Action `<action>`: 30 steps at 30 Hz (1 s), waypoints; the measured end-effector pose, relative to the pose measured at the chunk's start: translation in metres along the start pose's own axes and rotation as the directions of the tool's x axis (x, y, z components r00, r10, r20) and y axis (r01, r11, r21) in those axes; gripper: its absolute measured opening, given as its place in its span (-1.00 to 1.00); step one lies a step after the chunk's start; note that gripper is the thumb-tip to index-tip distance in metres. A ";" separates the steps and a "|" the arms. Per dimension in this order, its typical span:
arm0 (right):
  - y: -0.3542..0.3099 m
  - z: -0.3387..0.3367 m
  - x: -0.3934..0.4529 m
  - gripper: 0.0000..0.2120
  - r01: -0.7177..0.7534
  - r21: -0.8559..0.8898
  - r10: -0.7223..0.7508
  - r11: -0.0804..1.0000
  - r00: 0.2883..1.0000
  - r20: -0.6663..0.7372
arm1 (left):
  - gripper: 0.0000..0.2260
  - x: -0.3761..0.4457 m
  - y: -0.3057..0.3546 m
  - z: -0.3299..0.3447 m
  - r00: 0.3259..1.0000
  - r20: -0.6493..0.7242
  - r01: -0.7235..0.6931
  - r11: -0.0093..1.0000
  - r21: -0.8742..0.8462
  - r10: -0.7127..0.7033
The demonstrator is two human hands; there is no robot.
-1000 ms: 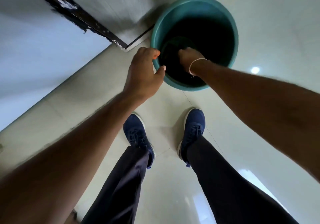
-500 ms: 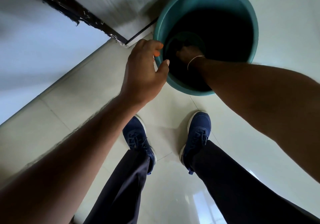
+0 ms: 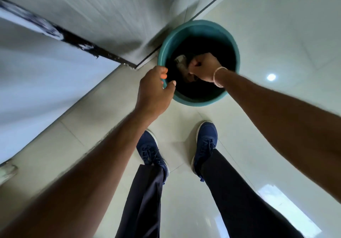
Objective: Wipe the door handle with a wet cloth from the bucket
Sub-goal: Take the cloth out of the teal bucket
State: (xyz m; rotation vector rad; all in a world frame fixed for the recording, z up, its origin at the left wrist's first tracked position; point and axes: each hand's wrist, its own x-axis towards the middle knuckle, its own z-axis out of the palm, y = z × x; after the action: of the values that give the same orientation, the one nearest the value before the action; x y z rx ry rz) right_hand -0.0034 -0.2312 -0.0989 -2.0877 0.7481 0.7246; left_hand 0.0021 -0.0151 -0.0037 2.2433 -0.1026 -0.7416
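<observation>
Head view: teal bucket (image 3: 232,40) on tiled floor (image 3: 276,25), far of both shoes (image 3: 205,143). Right hand (image 3: 203,67) inside bucket, clenched on pale wet cloth (image 3: 181,62). Left hand (image 3: 154,92) grips the bucket's near-left rim. Door handle out of view.

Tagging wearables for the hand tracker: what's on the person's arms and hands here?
Both forearms are bare, with no sleeves or gloves in view. The right hand has a thin pale bracelet at the wrist. The left hand wears nothing; no rings or watch visible.
</observation>
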 end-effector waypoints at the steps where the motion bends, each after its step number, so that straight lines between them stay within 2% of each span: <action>1: -0.003 -0.010 -0.015 -0.96 -0.030 0.141 0.025 0.989 0.999 0.039 | -0.65 -0.003 0.008 -0.003 1.000 0.007 0.021 1.000 -0.024 -0.021; 2: -0.008 -0.023 -0.032 -0.95 -0.065 0.301 0.041 0.952 0.995 0.087 | -0.67 -0.006 0.019 -0.008 0.999 0.016 0.039 0.998 -0.040 -0.038; 4: -0.021 -0.049 -0.070 -0.82 -0.138 0.578 0.032 0.804 0.981 0.189 | -0.70 -0.016 0.043 -0.019 0.996 0.032 0.080 0.995 -0.066 -0.078; 6: -0.038 -0.073 -0.109 -0.75 -0.163 0.762 -0.043 0.627 0.969 0.243 | -0.73 -0.028 0.072 -0.034 0.995 0.029 0.093 0.990 -0.105 -0.090; 8: -0.056 -0.099 -0.151 -0.80 -0.171 0.879 -0.105 0.445 0.965 0.241 | -0.79 -0.042 0.103 -0.053 0.997 0.024 0.075 0.984 -0.159 -0.073; 10: -0.078 -0.126 -0.194 -0.90 -0.187 0.939 -0.146 0.290 0.961 0.237 | -0.89 -0.059 0.135 -0.074 0.998 0.033 0.064 0.972 -0.227 -0.058; 12: -0.099 -0.147 -0.233 -0.78 -0.193 0.958 -0.179 0.212 0.956 0.232 | -0.91 -0.077 0.166 -0.095 0.997 0.044 0.074 0.945 -0.320 -0.063; 13: -0.112 -0.158 -0.254 -0.78 -0.189 0.965 -0.197 0.180 0.955 0.224 | -0.87 -0.086 0.182 -0.107 0.995 0.051 0.096 0.928 -0.361 -0.083; 15: -0.136 -0.179 -0.297 -0.79 -0.164 0.977 -0.228 0.137 0.955 0.192 | -0.66 -0.106 0.214 -0.132 0.986 0.089 0.163 0.887 -0.432 -0.138; 17: -0.155 -0.197 -0.331 -0.65 -0.141 0.988 -0.239 0.069 0.959 0.153 | -0.52 -0.123 0.244 -0.158 0.966 0.203 0.243 0.828 -0.505 -0.160; 18: -0.164 -0.207 -0.348 -0.66 -0.131 0.991 -0.247 0.040 0.959 0.137 | -0.57 -0.134 0.258 -0.171 0.944 0.293 0.294 0.781 -0.550 -0.149; 19: -0.171 -0.216 -0.364 -0.76 -0.136 0.991 -0.244 0.012 0.960 0.135 | -0.65 -0.146 0.270 -0.184 0.918 0.375 0.347 0.722 -0.599 -0.130; 20: -0.179 -0.225 -0.378 -0.95 -0.145 0.989 -0.262 -0.022 0.956 0.134 | -0.70 -0.157 0.281 -0.197 0.892 0.438 0.393 0.661 -0.639 -0.107; 21: -0.185 -0.232 -0.390 -0.87 -0.157 0.987 -0.273 -0.045 0.952 0.139 | -0.72 -0.166 0.289 -0.208 0.875 0.477 0.428 0.599 -0.677 -0.086; 22: -0.191 -0.239 -0.406 -0.82 -0.174 0.984 -0.268 -0.035 0.950 0.158 | -0.72 -0.177 0.297 -0.219 0.865 0.499 0.442 0.555 -0.705 -0.054; 24: -0.203 -0.250 -0.436 -0.92 -0.151 0.989 -0.247 -0.007 0.958 0.145 | -0.66 -0.196 0.306 -0.236 0.870 0.493 0.414 0.529 -0.741 0.010; 25: -0.207 -0.254 -0.451 -0.77 -0.109 0.992 -0.214 0.055 0.970 0.119 | -0.61 -0.205 0.309 -0.243 0.877 0.479 0.390 0.544 -0.743 0.026; 26: -0.214 -0.258 -0.465 -0.70 -0.052 0.990 -0.172 0.131 0.982 0.074 | -0.56 -0.212 0.313 -0.248 0.887 0.461 0.370 0.556 -0.744 0.027; 28: -0.226 -0.264 -0.489 -0.70 0.044 0.951 -0.065 0.305 0.998 -0.026 | -0.53 -0.227 0.318 -0.261 0.910 0.415 0.335 0.592 -0.733 0.000; 30: -0.234 -0.262 -0.506 -0.80 0.126 0.814 0.008 0.567 0.987 -0.159 | -0.54 -0.243 0.322 -0.271 0.926 0.378 0.300 0.630 -0.717 -0.010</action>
State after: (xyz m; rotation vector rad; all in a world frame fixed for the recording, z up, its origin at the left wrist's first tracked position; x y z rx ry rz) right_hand -0.1107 -0.1924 0.5071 -1.2697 0.8711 0.0940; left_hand -0.0049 0.0005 0.4825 1.2879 0.2214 -1.0312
